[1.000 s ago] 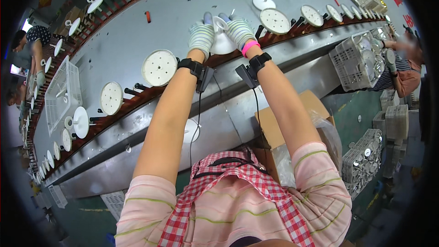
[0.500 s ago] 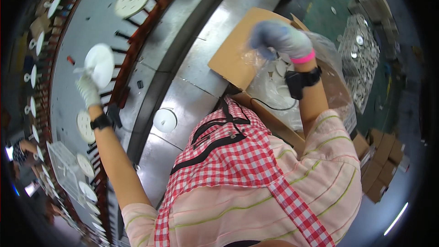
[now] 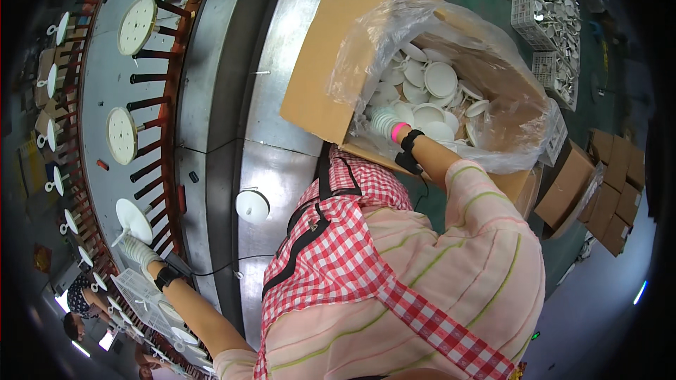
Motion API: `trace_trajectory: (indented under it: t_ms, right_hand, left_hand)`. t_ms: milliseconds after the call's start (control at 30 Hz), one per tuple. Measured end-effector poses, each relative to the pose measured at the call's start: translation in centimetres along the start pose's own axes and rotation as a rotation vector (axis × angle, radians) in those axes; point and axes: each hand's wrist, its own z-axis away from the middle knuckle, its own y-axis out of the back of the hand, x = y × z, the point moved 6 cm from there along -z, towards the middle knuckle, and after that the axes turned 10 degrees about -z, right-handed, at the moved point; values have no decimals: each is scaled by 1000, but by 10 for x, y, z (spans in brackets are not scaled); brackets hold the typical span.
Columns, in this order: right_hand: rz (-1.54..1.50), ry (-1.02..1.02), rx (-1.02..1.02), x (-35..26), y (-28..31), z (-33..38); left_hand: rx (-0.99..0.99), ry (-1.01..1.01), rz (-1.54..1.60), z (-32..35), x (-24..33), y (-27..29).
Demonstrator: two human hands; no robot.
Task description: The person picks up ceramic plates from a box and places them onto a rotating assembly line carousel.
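Note:
My left hand, in a pale knit glove, is at the rack line on the left. Its fingers are closed at the short stem of a white round disc, which stands tilted beside the dark rods. My right hand, gloved with a pink cuff, is down inside a cardboard box lined with clear plastic. Loose white discs fill the box, several with stems. The right fingers are among the discs and partly hidden, so their grip does not show.
Dark rods line the conveyor, some bearing perforated cream discs. One white disc lies on the metal ledge. A clear plastic tray is beyond my left wrist. White crates of parts and cartons stand right; people are at lower left.
My right hand has gone from above the box flap down among the discs. The view has shifted, showing more of the box; my left hand remains at a white disc, lower in view.

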Motion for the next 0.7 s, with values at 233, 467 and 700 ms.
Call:
trace_trajectory:
  t_ms: [233,467,700]
  right_hand:
    - [-314,-541,154,88,10,41]
    - [-854,-724,340,123,79,74]
    - [-1664,87,624,-31,333,165]
  left_hand:
    - [-55,109,-214,21,-1,7]
    - [114,285,-236,136,67,78]
    - [82,-164,239,257,222,54]
